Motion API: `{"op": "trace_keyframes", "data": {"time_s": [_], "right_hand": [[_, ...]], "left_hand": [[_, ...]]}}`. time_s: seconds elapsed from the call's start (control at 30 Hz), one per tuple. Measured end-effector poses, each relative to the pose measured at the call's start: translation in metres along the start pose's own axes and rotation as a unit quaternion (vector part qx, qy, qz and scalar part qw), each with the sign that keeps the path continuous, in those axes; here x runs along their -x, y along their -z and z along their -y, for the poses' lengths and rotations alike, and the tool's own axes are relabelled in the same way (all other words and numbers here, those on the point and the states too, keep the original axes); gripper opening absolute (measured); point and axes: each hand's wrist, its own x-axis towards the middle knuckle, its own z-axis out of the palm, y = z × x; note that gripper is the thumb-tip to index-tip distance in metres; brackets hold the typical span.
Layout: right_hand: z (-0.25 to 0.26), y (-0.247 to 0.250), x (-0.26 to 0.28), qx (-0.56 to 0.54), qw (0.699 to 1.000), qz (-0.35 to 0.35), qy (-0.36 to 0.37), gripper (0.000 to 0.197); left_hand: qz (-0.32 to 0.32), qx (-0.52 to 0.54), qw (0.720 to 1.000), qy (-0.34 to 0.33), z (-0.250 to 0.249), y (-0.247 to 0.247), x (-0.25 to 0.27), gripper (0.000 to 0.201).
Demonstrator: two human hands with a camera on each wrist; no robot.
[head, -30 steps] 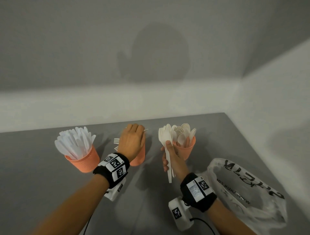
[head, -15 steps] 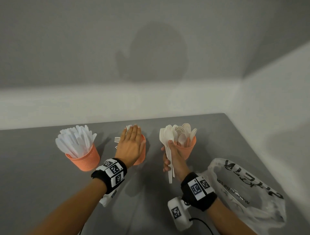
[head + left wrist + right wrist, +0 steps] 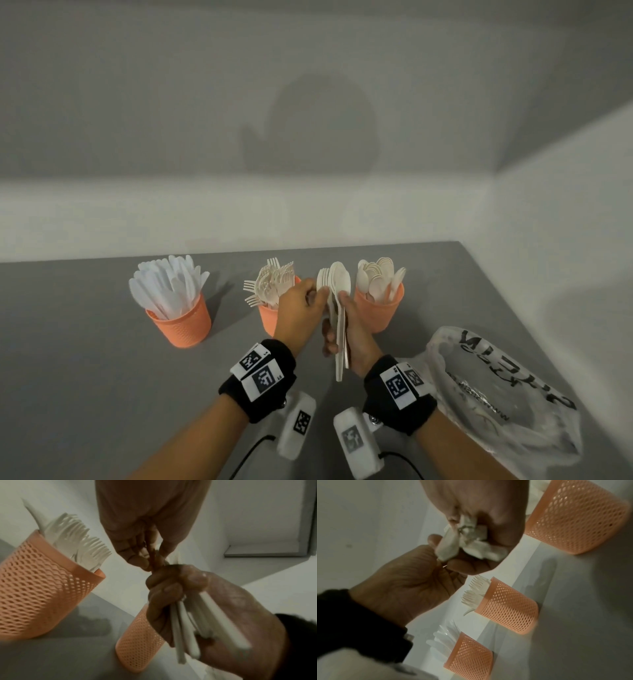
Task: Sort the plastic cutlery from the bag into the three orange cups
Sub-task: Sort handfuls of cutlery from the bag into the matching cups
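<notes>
Head view: three orange perforated plastic cups stand in a row on the grey surface (image 3: 85, 359): the left cup (image 3: 181, 323) holds white plastic knives (image 3: 168, 284), the middle cup (image 3: 269, 318) white forks (image 3: 270, 284), the right cup (image 3: 380, 308) white spoons (image 3: 378, 282). The right hand (image 3: 349, 337) grips a bundle of white plastic spoons (image 3: 337, 298), bowls up, between the middle and right cups. The left hand (image 3: 299, 308), flat over the middle cup half a second ago, now pinches the bundle's top. The printed clear plastic bag (image 3: 507, 394) lies near right, beside the surface's right edge; open room lies at near left.

Left wrist view: the left fingertips (image 3: 137, 559) close on the bundle above the right fist (image 3: 173, 595); white handles (image 3: 181, 628) protrude below.

Right wrist view: the right fingers (image 3: 476, 565) curl round the spoon bowls (image 3: 471, 547); all three cups stand apart.
</notes>
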Motion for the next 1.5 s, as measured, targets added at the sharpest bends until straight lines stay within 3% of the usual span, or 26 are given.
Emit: {"op": "trace_keyframes", "data": {"time_s": [0.1,0.23,0.4,0.53,0.63,0.8,0.93,1.1,1.2,1.3,1.43,1.5], "right_hand": [[-0.003,0.0,0.0,0.028,0.999,-0.01,0.018,0.045],[-0.003,0.0,0.001,0.068,0.997,-0.016,0.034,0.04],[0.0,0.004,-0.004,0.066,0.996,-0.03,0.042,0.035],[0.003,0.009,-0.004,0.015,0.998,-0.041,0.033,0.032],[0.006,0.014,-0.005,-0.02,0.998,-0.046,0.033,0.032],[0.011,0.014,0.0,0.015,0.999,-0.003,0.034,0.034],[0.012,0.003,0.004,0.035,0.999,0.027,0.019,0.04],[0.01,0.002,0.006,0.086,0.995,0.046,0.003,0.043],[0.005,0.003,0.004,0.084,0.996,0.034,0.01,0.041],[0.001,0.004,0.0,0.054,0.998,0.006,0.021,0.043],[0.0,0.011,-0.003,0.005,0.999,-0.035,0.026,0.043],[0.001,0.017,-0.004,0.0,0.998,-0.063,0.019,0.038]], "left_hand": [[-0.03,0.021,0.999,0.014,-0.002,-0.002,0.003,0.024],[-0.085,0.08,0.992,0.051,-0.002,0.001,0.001,0.028],[-0.116,0.245,0.957,0.107,-0.002,0.006,-0.005,0.009],[-0.153,0.321,0.931,0.079,-0.012,0.012,-0.012,0.007],[-0.165,0.32,0.929,0.082,-0.013,0.02,-0.017,0.018],[-0.021,0.208,0.971,0.119,-0.003,0.012,-0.013,0.034],[0.025,0.224,0.963,0.145,-0.008,-0.001,-0.005,0.038],[0.008,0.205,0.964,0.169,-0.006,-0.005,-0.008,0.025],[-0.043,0.16,0.978,0.128,-0.005,-0.006,-0.008,0.007],[-0.089,0.155,0.98,0.089,-0.009,-0.006,-0.006,0.011],[-0.105,0.253,0.955,0.117,-0.007,-0.003,-0.014,0.025],[-0.124,0.309,0.932,0.143,-0.007,0.005,-0.02,0.021]]}}
